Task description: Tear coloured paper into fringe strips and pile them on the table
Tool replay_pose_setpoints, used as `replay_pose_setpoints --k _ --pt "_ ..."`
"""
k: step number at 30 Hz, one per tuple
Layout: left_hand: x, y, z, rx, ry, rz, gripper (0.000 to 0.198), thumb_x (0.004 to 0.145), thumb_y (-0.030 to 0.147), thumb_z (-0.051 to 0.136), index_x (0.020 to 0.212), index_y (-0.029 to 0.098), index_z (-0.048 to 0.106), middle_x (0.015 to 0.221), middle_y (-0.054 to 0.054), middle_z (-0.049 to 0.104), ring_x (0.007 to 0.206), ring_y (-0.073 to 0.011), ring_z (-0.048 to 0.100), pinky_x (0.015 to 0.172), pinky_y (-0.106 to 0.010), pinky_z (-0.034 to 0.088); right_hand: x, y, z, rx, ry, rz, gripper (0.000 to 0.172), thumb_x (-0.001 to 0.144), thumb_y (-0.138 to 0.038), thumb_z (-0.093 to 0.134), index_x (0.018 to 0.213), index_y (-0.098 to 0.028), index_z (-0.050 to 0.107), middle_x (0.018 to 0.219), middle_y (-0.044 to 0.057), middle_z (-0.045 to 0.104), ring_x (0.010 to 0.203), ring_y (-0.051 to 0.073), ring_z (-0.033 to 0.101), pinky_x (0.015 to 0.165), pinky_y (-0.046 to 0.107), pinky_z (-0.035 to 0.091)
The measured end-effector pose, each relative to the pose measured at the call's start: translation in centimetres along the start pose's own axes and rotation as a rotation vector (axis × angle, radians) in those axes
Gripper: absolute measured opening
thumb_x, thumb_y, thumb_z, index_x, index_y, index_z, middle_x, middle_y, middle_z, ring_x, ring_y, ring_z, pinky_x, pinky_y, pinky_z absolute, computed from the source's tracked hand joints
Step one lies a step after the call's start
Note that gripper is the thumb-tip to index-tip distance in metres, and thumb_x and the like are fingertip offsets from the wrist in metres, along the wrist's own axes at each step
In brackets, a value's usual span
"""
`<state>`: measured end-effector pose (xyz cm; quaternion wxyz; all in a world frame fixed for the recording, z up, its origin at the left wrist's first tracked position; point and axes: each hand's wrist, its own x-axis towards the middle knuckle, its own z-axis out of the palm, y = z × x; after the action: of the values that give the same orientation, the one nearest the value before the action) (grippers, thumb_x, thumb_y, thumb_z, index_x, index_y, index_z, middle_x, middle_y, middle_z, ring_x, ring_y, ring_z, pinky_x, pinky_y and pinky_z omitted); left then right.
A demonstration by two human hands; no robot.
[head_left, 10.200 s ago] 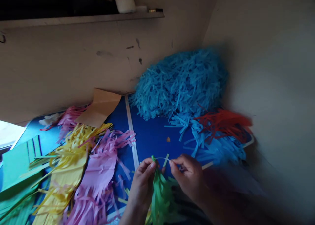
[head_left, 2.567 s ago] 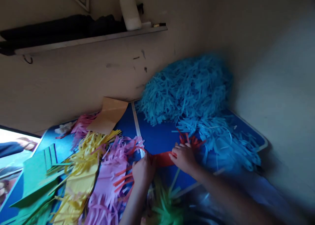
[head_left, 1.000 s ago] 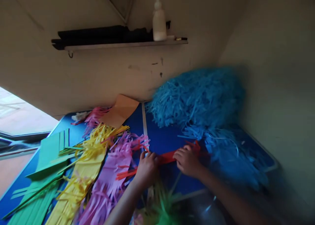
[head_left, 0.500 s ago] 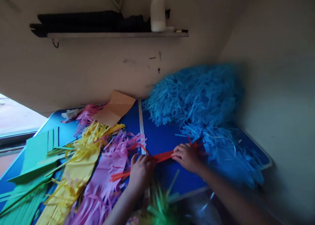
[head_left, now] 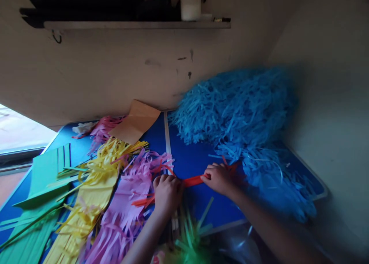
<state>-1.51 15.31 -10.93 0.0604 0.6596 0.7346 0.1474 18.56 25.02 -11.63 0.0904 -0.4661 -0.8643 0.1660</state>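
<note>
Left hand point(head_left: 166, 190) was curled down on the near end of the red fringed paper point(head_left: 193, 180), fingers together and pressing it to the bench point(head_left: 187, 160); a moment earlier the same hand sat a little lower on that end, so the strip had been drawn tauter and flatter between the two hands. Ten seconds before, both hands pinched a green tassel, which now lay loose at the near edge as the green fringe point(head_left: 188, 239). That suggested the green piece was finished and the red one was being rolled or gathered. Right hand point(head_left: 220, 177) was closed on the far end of the strip, its loose red fringes poking out beside the knuckles.

Left of the hands, the pink fringe point(head_left: 127, 202), yellow fringe point(head_left: 95, 187) and green sheets point(head_left: 43, 179) crowded the bench to its left rim. Bare blue surface lay just beyond the strip. Rightward, the blue shredded heap point(head_left: 233, 106) filled the corner against both walls, touching the right hand's side.
</note>
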Motion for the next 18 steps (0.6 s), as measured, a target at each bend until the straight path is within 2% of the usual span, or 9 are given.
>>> replay_pose_setpoints --k 6,9,13,16,18 --pt "0.34 -0.11 -0.05 0.038 -0.035 -0.01 0.022 0.088 0.037 0.056 0.074 0.024 0.068 0.083 -0.004 0.072 0.09 -0.0269 0.059 0.083 -0.044 0.034 0.19 -0.13 0.16 -0.023 0.017 0.012 0.025 0.079 -0.027 0.07 0.058 -0.02 0.059 0.069 0.0 0.066 0.077 0.018 0.058 0.074 0.032 0.03" --pt "0.31 -0.12 0.02 0.051 -0.027 -0.032 0.014 0.086 0.033 0.057 0.086 0.023 0.066 0.086 -0.006 0.072 0.091 -0.0275 0.059 0.085 -0.044 0.034 -0.06 0.07 -0.04 -0.04 0.048 0.018 0.016 0.079 -0.028 0.071 0.069 -0.021 0.06 0.07 -0.001 0.065 0.076 0.018 0.058 0.086 0.036 0.031" --pt "0.1 0.03 0.01 0.062 -0.011 -0.044 0.015 0.087 0.027 0.054 0.098 0.02 0.06 0.088 -0.007 0.071 0.091 -0.0271 0.06 0.09 -0.045 0.032 -0.42 0.27 -0.36 -0.125 0.164 -0.028 0.015 0.08 -0.026 0.071 0.078 -0.022 0.058 0.081 0.001 0.065 0.087 0.022 0.057 0.099 0.044 0.025" --pt "-0.01 0.14 -0.25 0.076 -0.011 -0.014 0.013 0.089 0.024 0.051 0.096 0.02 0.061 0.087 -0.008 0.07 0.09 -0.0281 0.06 0.09 -0.047 0.033 -0.47 0.29 -0.44 -0.125 0.179 -0.048 0.014 0.081 -0.024 0.07 0.076 -0.022 0.057 0.081 0.001 0.065 0.087 0.022 0.055 0.099 0.044 0.026" --pt "0.03 0.2 -0.46 0.083 -0.012 0.045 0.017 0.089 0.02 0.05 0.1 0.021 0.063 0.1 -0.01 0.07 0.097 -0.0286 0.058 0.092 -0.047 0.033 -0.51 0.24 -0.56 -0.11 0.188 -0.03 0.013 0.081 -0.025 0.07 0.077 -0.022 0.059 0.083 0.002 0.066 0.087 0.023 0.055 0.096 0.044 0.028"
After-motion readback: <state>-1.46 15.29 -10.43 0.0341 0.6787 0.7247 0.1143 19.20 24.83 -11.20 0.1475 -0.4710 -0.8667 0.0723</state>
